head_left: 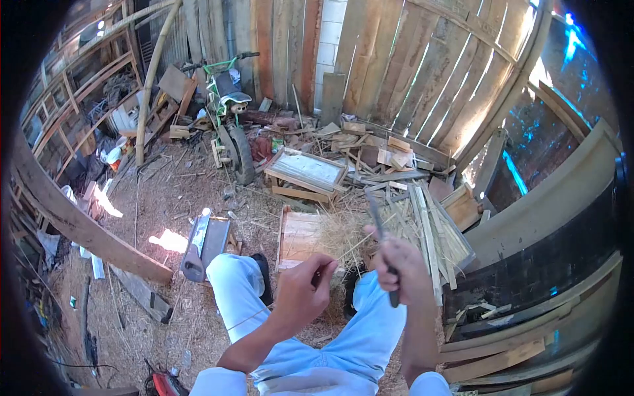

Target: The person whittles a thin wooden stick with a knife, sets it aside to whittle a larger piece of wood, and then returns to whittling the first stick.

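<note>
My left hand (305,288) is closed, its thumb and fingers pinched around a thin pale strip (353,249) of wood or bamboo. The strip slants from above my left thigh up toward my right hand. In my right hand (401,265) a knife (376,212) is gripped by its dark handle, blade pointing up and away from me. Blade and strip come close together near my right fingers. Beyond my hands, a heap of fine shavings (347,232) partly covers a shallow wooden box (297,234) on the ground between my feet.
A handsaw (195,254) lies on a small bench (216,239) beside my left knee. Long wood strips (426,231) lean at the right. Farther off are a framed wooden tray (307,170), scrap wood (396,155) and a small motorbike (231,109). A curved beam (86,228) stands at left.
</note>
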A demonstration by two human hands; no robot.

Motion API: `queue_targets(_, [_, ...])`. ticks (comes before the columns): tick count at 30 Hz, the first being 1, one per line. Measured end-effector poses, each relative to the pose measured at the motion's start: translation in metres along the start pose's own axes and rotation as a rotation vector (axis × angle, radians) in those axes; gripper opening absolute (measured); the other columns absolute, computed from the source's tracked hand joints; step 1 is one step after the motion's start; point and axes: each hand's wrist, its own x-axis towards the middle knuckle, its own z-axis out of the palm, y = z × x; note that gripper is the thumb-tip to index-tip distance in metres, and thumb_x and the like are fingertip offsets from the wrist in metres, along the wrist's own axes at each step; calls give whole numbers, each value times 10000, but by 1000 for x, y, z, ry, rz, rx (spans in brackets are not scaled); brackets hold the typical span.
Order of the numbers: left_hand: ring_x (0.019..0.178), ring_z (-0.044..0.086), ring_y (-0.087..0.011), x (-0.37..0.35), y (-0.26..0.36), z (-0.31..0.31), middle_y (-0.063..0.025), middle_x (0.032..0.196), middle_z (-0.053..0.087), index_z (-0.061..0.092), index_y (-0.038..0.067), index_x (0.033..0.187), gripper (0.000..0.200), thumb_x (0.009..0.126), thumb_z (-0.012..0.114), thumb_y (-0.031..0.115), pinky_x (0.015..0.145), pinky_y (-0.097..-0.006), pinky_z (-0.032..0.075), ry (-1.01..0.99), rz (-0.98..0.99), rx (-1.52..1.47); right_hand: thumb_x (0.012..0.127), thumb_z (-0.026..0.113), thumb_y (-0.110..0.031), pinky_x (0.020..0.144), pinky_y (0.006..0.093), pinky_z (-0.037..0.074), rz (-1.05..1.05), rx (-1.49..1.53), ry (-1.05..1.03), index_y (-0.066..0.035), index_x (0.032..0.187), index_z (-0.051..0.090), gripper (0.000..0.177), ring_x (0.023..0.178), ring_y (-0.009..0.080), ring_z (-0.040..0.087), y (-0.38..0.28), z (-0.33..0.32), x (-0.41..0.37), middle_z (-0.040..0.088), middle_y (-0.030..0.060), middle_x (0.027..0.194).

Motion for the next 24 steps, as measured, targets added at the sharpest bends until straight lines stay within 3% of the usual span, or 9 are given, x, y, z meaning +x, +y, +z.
queue_targets(4, [540,590,-238,3,0,3,-140,679,603,589,17,854,73,836,620,81,488,-315,434,-52,35,-53,957,480,-223,367,163,278,-70,28,-35,-11,1149,509,288,442,25,341,12,-6,19,451,-21,664])
queue_targets(7, [529,579,-231,-2,-12,-11,-137,684,606,599,21,874,78,834,625,83,486,-310,432,-56,86,-42,954,486,-221,368,167,277,-220,139,145,-9,1117,515,270,457,26,352,-8,-32,26,451,-20,678])
queue_targets(9, [521,573,-221,-9,-24,-27,-132,683,607,608,17,878,83,836,628,86,480,-305,425,-100,-10,41,952,493,-224,367,168,273,-367,150,280,-10,1089,521,256,471,24,355,-21,-50,26,447,-24,689])
queue_targets(14, [523,574,-200,-15,-41,-46,-126,680,607,612,5,865,76,834,632,71,486,-298,429,-171,-43,56,954,488,-243,363,169,264,-464,113,380,-18,1104,524,273,465,21,343,-33,-63,19,439,-34,685])
queue_targets(17, [535,578,-220,-12,-31,-34,-134,684,607,605,2,867,69,829,629,55,500,-304,438,-109,29,-15,939,495,-257,354,179,249,-275,4,266,12,1157,506,347,431,20,324,-14,-37,21,421,-37,604])
queue_targets(19, [522,519,-120,-6,-19,-23,-107,637,587,606,-17,848,59,835,625,38,486,-269,399,-148,24,-16,934,510,-257,356,186,245,-125,-60,29,18,1163,509,358,416,30,326,16,-15,22,444,-29,598])
queue_targets(21, [509,487,-108,-2,-18,-8,-94,618,570,605,-16,845,60,836,626,40,470,-266,379,-83,88,-31,939,512,-258,377,176,264,12,10,-154,30,1197,491,387,435,33,354,38,11,20,474,-7,624])
queue_targets(24, [490,442,-90,-1,-16,-8,-75,583,539,604,-13,842,61,837,626,44,448,-262,347,-46,128,-32,959,481,-237,389,181,268,58,63,-198,33,1083,535,301,474,37,365,51,12,20,474,-10,670])
